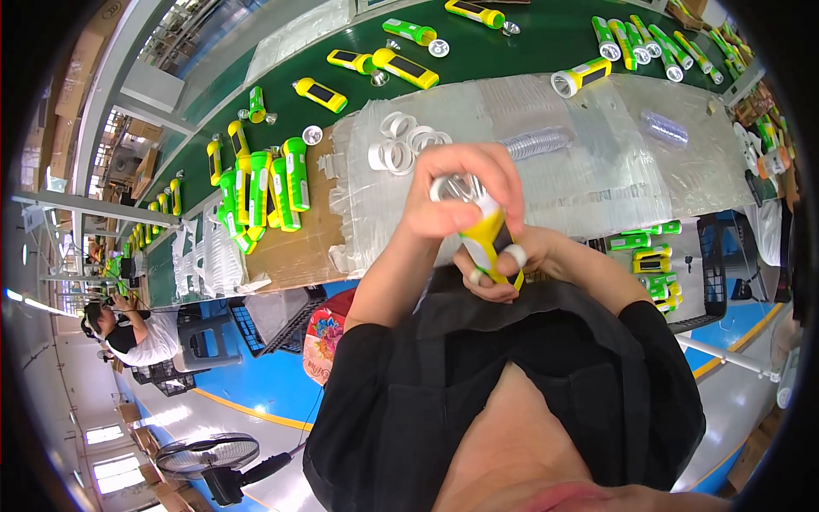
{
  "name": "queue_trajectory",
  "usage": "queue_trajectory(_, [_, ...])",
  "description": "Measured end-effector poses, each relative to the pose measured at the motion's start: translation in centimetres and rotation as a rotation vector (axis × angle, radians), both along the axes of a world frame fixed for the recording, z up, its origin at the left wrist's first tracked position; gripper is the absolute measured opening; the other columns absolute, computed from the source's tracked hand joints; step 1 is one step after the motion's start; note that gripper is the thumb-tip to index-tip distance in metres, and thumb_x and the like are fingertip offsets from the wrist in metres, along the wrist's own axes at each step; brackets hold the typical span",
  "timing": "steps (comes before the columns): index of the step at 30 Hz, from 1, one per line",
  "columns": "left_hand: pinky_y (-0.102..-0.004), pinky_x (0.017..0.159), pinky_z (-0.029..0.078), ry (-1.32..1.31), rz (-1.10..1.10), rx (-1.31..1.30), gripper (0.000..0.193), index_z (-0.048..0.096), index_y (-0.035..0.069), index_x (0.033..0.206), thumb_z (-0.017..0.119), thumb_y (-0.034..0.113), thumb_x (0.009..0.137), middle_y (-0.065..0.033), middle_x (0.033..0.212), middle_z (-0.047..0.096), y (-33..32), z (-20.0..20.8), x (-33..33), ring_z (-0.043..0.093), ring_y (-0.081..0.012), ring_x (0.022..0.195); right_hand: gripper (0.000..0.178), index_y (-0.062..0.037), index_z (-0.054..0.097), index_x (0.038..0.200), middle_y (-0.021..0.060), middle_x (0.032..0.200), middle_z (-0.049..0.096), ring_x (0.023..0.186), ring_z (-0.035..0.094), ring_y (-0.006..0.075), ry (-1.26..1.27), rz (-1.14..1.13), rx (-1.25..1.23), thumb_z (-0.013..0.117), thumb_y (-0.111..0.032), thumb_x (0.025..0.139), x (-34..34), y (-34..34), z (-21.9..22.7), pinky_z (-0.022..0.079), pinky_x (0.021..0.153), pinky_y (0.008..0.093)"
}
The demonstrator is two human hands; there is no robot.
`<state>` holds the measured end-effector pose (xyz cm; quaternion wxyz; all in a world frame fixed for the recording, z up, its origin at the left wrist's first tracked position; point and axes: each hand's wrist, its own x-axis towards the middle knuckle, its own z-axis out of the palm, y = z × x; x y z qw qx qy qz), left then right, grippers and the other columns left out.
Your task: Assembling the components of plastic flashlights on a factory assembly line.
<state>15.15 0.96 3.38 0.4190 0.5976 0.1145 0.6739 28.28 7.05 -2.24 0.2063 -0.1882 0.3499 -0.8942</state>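
Both hands hold a yellow flashlight (486, 235) with a black strip, tilted in front of my chest. My left hand (448, 192) curls round its wide end, where a shiny reflector and white rim show between thumb and fingers. Lower down, my right hand (512, 264) wraps the body; white bands circle some of its fingers. On the plastic-covered worktop (597, 183) beyond lie several loose white rings (397, 156). Beside them is a row of clear round discs (537, 143), with another stack of discs (664, 128) farther right. A yellow flashlight (582, 77) lies at the plastic's far edge.
Green and yellow flashlight bodies are piled (260, 188) at left. More flashlights (636, 41) and loose reflectors rest on the green belt (529, 55). A crate of flashlights (657, 264) stands at right. A standing fan (209, 456) and a seated person (136, 333) are at lower left.
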Motion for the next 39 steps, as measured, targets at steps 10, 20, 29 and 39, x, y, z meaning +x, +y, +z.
queue_trajectory(10, [-0.0323, 0.062, 0.051, -0.066, 0.284, -0.23, 0.024, 0.063, -0.003, 0.089, 0.062, 0.02, 0.083, -0.0157, 0.083, 0.062, 0.7, -0.7, -1.9, 0.064, -0.0229, 0.07, 0.031, -0.0013, 0.053, 0.094, 0.0053, 0.073, 0.055, 0.053, 0.057, 0.0154, -0.154, -0.514, 0.471, 0.074, -0.014, 0.075, 0.1, 1.7, 1.0, 0.044, 0.048, 0.0281])
queue_trajectory(20, [-0.0374, 0.08, 0.052, -0.03, 0.635, -0.585, 0.038, 0.053, -0.001, 0.118, 0.052, 0.029, 0.096, -0.0199, 0.11, 0.061, 1.4, -1.0, -1.7, 0.063, -0.0269, 0.091, 0.038, -0.0015, 0.053, 0.107, 0.0079, 0.084, 0.059, 0.071, 0.061, 0.0167, -0.1, -1.008, 0.52, 0.072, -0.018, 0.079, -2.5, 3.3, -2.9, 0.05, 0.065, 0.0306])
queue_trajectory(29, [-0.0359, 0.101, 0.043, 0.064, 0.525, -0.623, 0.069, 0.032, 0.001, 0.147, 0.068, 0.009, 0.089, -0.0203, 0.136, 0.052, 1.5, -1.8, -2.5, 0.052, -0.025, 0.124, 0.055, 0.0001, 0.051, 0.123, 0.0095, 0.089, 0.062, 0.076, 0.062, 0.0187, -0.137, -0.628, -0.067, 0.063, -0.042, 0.09, -1.1, 5.1, -2.9, 0.051, 0.066, 0.0322])
queue_trajectory(39, [-0.0322, 0.089, 0.049, -0.003, 0.232, -0.553, 0.089, 0.044, -0.001, 0.14, 0.079, 0.045, 0.073, -0.0141, 0.114, 0.063, 2.4, -3.2, -2.6, 0.061, -0.0215, 0.105, 0.04, -0.0012, 0.055, 0.106, 0.0054, 0.081, 0.059, 0.063, 0.06, 0.0139, -0.161, -0.711, 0.453, 0.074, -0.021, 0.077, -0.2, 4.8, -2.2, 0.047, 0.055, 0.0277])
